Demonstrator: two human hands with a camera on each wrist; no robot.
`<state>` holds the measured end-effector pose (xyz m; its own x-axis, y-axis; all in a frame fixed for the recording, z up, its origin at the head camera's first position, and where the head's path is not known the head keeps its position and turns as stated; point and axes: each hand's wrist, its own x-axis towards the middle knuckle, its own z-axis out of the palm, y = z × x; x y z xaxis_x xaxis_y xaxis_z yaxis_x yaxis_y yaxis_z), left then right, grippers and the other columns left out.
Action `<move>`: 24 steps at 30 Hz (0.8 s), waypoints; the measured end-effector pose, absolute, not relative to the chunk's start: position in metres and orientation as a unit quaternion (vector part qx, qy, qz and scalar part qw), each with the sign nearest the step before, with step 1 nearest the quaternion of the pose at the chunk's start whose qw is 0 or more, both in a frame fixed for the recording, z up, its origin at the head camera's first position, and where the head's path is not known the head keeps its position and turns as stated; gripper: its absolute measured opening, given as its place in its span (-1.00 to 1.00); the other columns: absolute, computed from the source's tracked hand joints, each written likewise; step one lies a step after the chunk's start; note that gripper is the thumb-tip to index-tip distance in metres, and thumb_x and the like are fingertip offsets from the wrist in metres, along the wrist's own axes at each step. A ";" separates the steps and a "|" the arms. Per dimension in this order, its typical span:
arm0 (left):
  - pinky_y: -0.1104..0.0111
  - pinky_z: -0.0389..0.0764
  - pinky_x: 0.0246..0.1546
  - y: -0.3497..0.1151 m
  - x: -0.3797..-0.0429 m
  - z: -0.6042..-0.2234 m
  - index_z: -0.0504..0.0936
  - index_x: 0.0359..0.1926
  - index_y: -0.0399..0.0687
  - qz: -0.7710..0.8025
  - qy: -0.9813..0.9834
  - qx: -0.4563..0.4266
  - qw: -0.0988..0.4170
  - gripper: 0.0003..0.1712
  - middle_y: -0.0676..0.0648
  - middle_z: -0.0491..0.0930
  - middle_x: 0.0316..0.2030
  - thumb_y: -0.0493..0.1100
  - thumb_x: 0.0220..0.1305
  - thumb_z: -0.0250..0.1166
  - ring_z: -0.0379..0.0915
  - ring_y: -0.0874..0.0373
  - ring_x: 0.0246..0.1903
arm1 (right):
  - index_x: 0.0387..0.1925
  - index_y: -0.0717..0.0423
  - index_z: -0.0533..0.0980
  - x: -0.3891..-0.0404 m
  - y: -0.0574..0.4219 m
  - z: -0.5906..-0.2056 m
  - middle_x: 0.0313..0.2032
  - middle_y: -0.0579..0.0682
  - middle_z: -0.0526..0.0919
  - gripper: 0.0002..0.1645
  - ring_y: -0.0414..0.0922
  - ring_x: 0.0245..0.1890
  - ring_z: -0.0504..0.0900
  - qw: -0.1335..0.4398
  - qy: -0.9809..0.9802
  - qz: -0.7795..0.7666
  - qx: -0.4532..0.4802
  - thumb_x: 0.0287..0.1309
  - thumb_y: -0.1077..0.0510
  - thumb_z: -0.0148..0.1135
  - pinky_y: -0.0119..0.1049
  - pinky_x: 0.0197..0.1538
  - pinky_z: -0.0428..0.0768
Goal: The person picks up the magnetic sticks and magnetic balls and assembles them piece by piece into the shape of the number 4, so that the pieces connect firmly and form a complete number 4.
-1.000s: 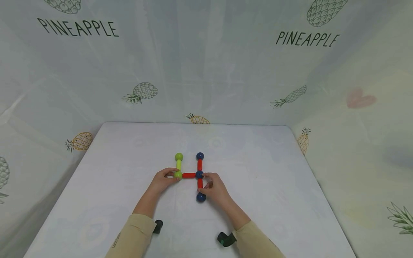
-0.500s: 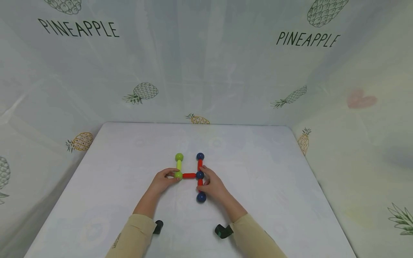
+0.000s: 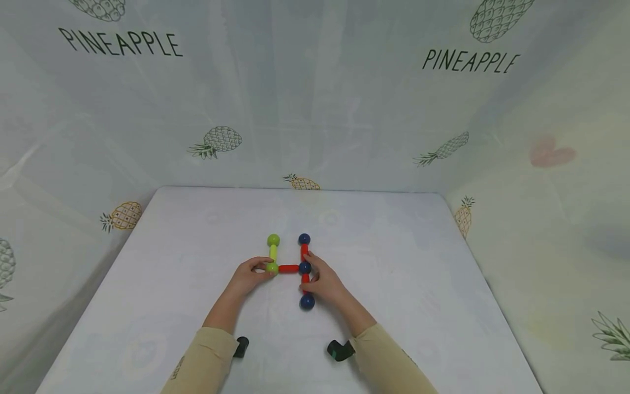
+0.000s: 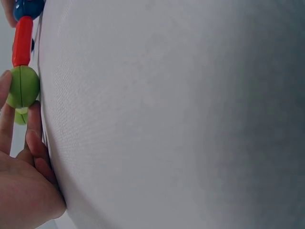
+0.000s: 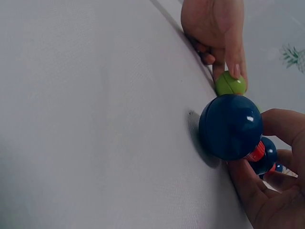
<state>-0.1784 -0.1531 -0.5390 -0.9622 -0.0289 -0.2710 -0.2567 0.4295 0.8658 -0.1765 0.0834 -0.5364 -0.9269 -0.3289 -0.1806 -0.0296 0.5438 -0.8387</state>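
Green and blue balls joined by short rods form one ball-and-rod building toy at mid-table. My left hand [image 3: 250, 275] pinches the near green ball [image 4: 24, 87]; a lime rod [image 3: 273, 252] links it to the far green ball [image 3: 273, 240]. A red crossbar rod [image 3: 288, 268] runs from there to the middle blue ball [image 3: 305, 268]. Two more red rods lead from that ball to the far blue ball [image 3: 304, 238] and the near blue ball [image 5: 231, 126]. My right hand [image 3: 326, 282] holds this side, thumb on the near red rod [image 3: 305, 279], index finger at the far one.
A white cloth covers the table [image 3: 418, 306]. Behind it hangs a pale curtain [image 3: 315, 109] printed with pineapples. Dark wrist-camera pieces [image 3: 339, 351] show beside both beige sleeves [image 3: 394, 361].
My right index finger has gone from the middle blue ball forward to the far red rod. The far blue ball has shifted slightly left. My left hand has stayed on the green ball.
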 end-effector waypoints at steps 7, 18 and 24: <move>0.32 0.35 -0.33 -0.153 -0.178 -0.540 0.67 0.04 -0.02 0.519 0.843 -0.086 0.113 -0.58 -0.05 0.59 -0.21 -0.15 0.12 0.46 0.36 0.05 -0.26 | 0.45 -0.01 0.23 -0.174 0.083 -0.536 0.45 -0.02 0.16 -0.02 -0.14 -0.33 0.49 0.155 0.864 -0.469 -0.101 0.00 0.15 0.47 -0.33 -0.27 0.55; 0.27 0.42 -0.21 -0.170 -0.176 -0.543 0.48 0.26 -0.04 0.512 0.848 -0.033 0.136 -0.36 -0.15 0.57 0.05 -0.12 0.15 0.44 0.35 0.03 -0.14 | 0.40 0.05 0.30 -0.176 0.091 -0.521 0.44 -0.05 0.20 -0.14 -0.11 -0.19 0.54 0.130 0.871 -0.462 -0.105 0.09 0.09 0.43 -0.33 -0.24 0.59; 0.05 0.43 0.03 -0.176 -0.173 -0.533 0.42 0.29 -0.08 0.473 0.871 -0.009 0.130 -0.31 -0.20 0.51 0.12 -0.11 0.15 0.44 0.36 -0.10 0.07 | 0.38 0.04 0.33 -0.179 0.105 -0.511 0.41 -0.03 0.24 -0.26 -0.01 0.07 0.50 0.080 0.904 -0.399 -0.134 0.21 0.01 0.30 -0.13 0.01 0.57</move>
<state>-0.1726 -0.1759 -0.5325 -0.9662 0.1066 -0.2349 -0.1391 0.5517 0.8224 -0.1794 0.1054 -0.5110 -0.9515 -0.3053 -0.0371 -0.1785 0.6465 -0.7418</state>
